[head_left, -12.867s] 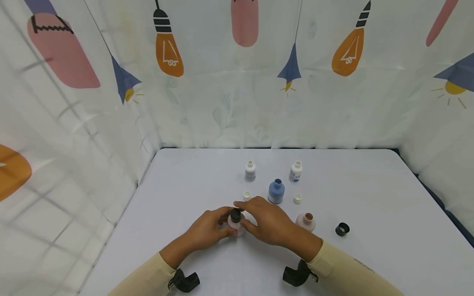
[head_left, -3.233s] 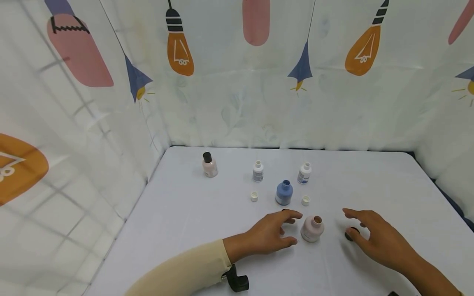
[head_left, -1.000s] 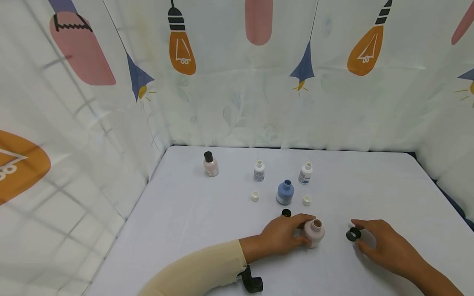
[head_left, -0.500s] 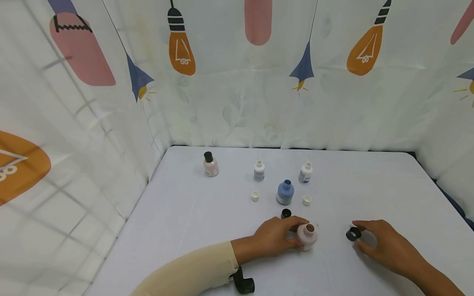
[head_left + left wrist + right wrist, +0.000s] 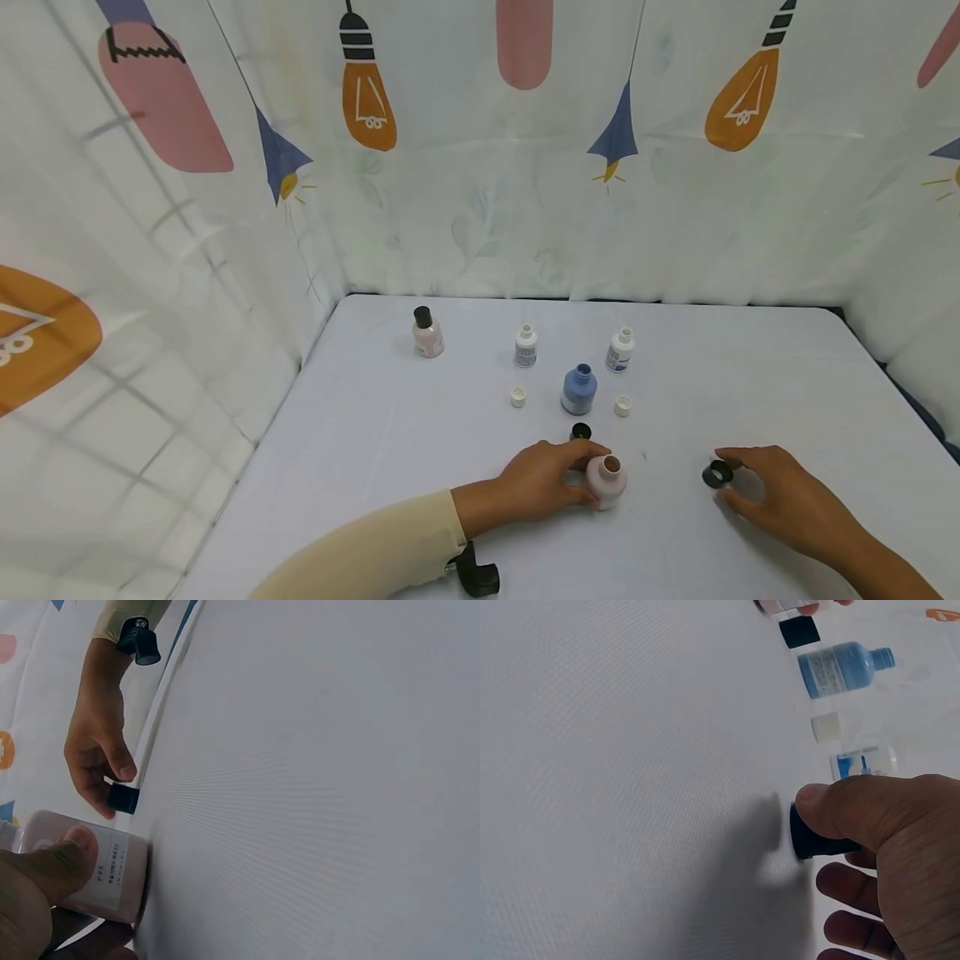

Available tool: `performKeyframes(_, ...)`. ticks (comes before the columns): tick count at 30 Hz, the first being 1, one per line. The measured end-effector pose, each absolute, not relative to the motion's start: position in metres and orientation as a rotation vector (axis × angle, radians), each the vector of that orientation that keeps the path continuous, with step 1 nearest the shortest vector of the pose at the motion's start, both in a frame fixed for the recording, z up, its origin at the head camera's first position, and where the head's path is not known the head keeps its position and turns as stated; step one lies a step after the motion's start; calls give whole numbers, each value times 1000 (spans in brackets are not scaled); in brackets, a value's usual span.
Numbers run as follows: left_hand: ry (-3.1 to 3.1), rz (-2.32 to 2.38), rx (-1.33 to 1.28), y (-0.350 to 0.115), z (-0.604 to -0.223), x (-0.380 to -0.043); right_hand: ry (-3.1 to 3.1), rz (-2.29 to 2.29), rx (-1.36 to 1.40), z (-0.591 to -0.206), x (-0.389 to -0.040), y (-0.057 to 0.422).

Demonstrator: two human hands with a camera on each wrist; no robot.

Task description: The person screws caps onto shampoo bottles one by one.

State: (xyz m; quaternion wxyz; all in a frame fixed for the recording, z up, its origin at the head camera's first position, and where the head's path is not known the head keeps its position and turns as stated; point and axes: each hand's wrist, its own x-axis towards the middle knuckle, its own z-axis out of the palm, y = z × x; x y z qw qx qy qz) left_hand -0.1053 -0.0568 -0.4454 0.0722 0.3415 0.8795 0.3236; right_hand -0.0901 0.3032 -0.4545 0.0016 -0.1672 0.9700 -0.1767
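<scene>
L hand (image 5: pixel 536 483) grips pink btl (image 5: pixel 609 485), R hand (image 5: pixel 776 493) pinches blk cap (image 5: pixel 708 479)

Pink btl is uncapped, approx. upright, at near-centre of tabletop (image 5: pixel 660 550); can't tell if its base touches. L hand is curled round it, thumb one side, fingers other; thumb partly covers the printed label (image 5: pixel 112 870). R hand, well apart to the R, has thumb + index closed on blk cap, other fingers loosely bent; cap's hollow shows in head view. 2nd cap (image 5: pixel 581 431), also blk, sits just beyond L hand's fingers, in front of blue btl (image 5: pixel 578 396), uncapped too. Farther back: L white btl (image 5: pixel 526 351) & R white btl (image 5: pixel 619 353), both uncapped, w/ L white cap (image 5: pixel 518 401) & R white cap (image 5: pixel 622 409) resp. in front. Far L: capped btl (image 5: pixel 428 340), pale pink w/ blk top. Blk wrist cam (image 5: pixel 480 577) by L sleeve (image 5: pixel 390 542).
</scene>
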Motion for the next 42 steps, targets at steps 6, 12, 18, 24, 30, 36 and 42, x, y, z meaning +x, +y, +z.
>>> performKeyframes(6, 2637, 988, 1028, -60, -448, -105, 3020, -560, -503, -455, -92, 304)
performKeyframes(12, 2629, 1010, 1069, -61, -450, -105, 3010, -581, -490, -456, -93, 304)
performKeyframes(18, 2626, 1012, 1093, -62, -452, -106, 2998, -609, -464, -458, -94, 304)
performKeyframes(24, 2618, 1014, 1114, -62, -453, -107, 3007, -645, -486, -457, -95, 303)
performKeyframes(30, 2617, 1015, 1124, -63, -454, -109, 3026, -648, -469, -453, -96, 300)
performKeyframes(36, 2617, 1007, 1124, -62, -454, -110, 3012, -690, -371, -446, -96, 298)
performKeyframes(42, 2619, 1013, 1126, -61, -456, -110, 3041, -712, -398, -444, -95, 300)
